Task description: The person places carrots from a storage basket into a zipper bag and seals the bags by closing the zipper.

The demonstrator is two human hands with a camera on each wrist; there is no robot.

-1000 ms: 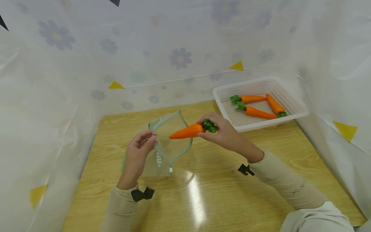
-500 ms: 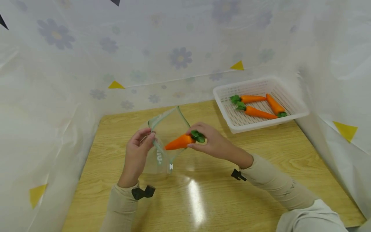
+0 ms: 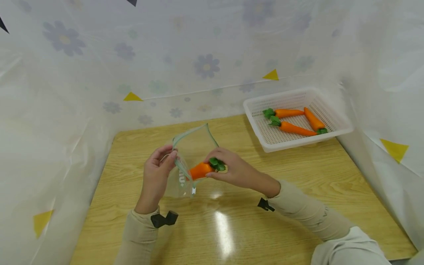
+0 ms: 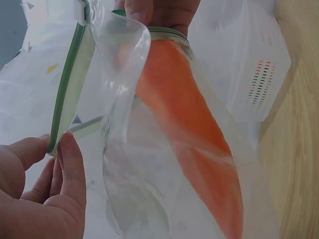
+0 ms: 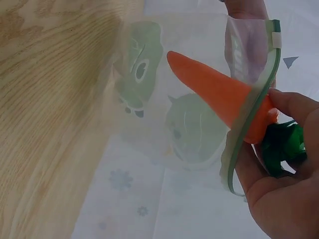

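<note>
Toward the left edge of the table [image 3: 261,235], the left hand [image 3: 155,175] pinches a clear, green-rimmed plastic bag [image 5: 194,132]; the right hand [image 3: 232,169] grips an orange, green-leafed carrot [image 3: 200,170], now deeper inside. At the far right corner, a white perforated basket [image 3: 298,142] holds 3 more carrots [image 3: 294,128].

A passage lies over the wooden tabletop [image 3: 198,235] between the sleeves [image 3: 313,211]; the carrot [image 3: 200,170] and right hand [image 3: 231,168] obstruct the slider bag [image 3: 189,152] mouth's lower part, seemingly leaving room above.
</note>
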